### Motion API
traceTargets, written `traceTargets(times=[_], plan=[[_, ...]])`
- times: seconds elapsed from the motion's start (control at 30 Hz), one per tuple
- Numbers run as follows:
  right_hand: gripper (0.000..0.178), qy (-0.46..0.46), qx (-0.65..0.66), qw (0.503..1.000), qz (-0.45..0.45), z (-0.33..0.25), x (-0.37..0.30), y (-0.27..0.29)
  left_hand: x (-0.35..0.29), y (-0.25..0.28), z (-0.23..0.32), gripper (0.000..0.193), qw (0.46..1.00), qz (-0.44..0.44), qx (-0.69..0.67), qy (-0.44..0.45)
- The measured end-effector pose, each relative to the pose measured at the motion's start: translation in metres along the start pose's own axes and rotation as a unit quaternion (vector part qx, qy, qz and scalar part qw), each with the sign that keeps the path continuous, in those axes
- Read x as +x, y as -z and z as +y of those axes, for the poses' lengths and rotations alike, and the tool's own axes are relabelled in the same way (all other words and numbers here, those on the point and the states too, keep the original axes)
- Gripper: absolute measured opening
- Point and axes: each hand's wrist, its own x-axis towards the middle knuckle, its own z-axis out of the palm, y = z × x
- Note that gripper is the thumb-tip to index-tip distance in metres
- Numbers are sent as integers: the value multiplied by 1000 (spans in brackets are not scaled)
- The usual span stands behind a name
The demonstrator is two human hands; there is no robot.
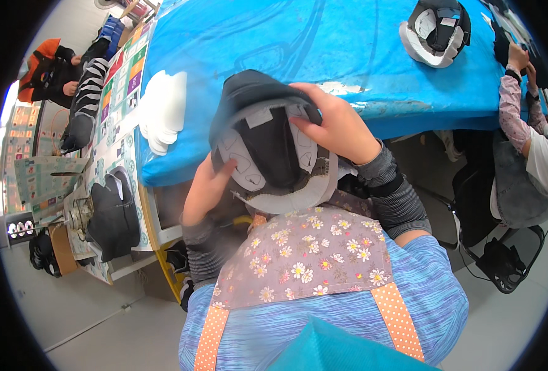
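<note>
Surface: blue-covered table (348, 43) fills the upper half of the view, its near edge bending from nine o'clock toward three o'clock.
Held piece: dark cap-like shell with a white padded lining (268, 145) sits at the centre, just in front of the table edge, its open inside turned up toward the camera.
Left hand (205, 188): at seven o'clock of the shell, fingers curled under its rim, thumb pressed onto a white pad inside.
Right hand (336, 127): at two o'clock of the shell, fingers closed over its top edge and gripping it.
Clothing: flowered grey apron (305, 260) with orange dotted straps lies over a blue striped top, at six o'clock below the shell.
Second shell (436, 31): same kind, resting on the table at one o'clock, well apart.
White stack (162, 108): pile of white cut pieces on the table at ten o'clock.
Side bench (110, 216): dark pieces lying on patterned sheets at eight o'clock.
Co-worker: another person's hand (518, 57) at the table's edge at two o'clock.
</note>
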Motion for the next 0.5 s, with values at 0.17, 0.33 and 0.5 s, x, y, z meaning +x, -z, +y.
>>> traceTargets(times=[0.17, 0.33, 0.5], plan=[[50, -9, -26, 999, 43, 14, 0, -3, -19, 0, 24, 76, 915, 206, 304, -165], [49, -32, -2, 998, 48, 19, -2, -6, -34, 7, 49, 56, 728, 316, 393, -464], [49, -40, 2, 998, 41, 19, -2, -7, -32, 1, 51, 41, 726, 320, 368, -485]])
